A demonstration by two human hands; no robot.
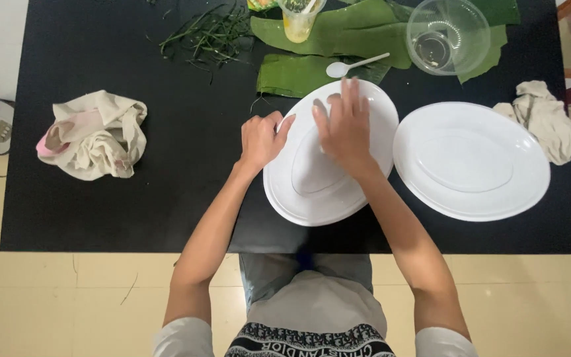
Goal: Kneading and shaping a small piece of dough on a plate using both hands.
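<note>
Head view, looking straight down. Right hand (345,129) laid flat on the near white oval plate (299,192), fingers spread and pressed onto its inner face, perhaps with a small cloth under the palm, though too hidden to tell. Left hand (261,139) curled against the plate's left rim, thumb and fingers closed on the edge to steady it. Plate resting on the black table (133,198), directly under both hands.

Step in hand, by the look of it: wiping or rubbing the plate's surface while bracing it. Next move likely calls for a firm hold at the rim and an even sweep across the dish.

Counted: two white oval plates, the second (470,162) just right of the right hand, rims nearly touching. One white plastic spoon (355,65) just beyond the fingertips. One clear plastic bowl (449,36) further off to the right. Several banana leaves (338,30) beyond. Two crumpled cloths, one (94,135) well left of the left hand, one (550,119) far right.
</note>
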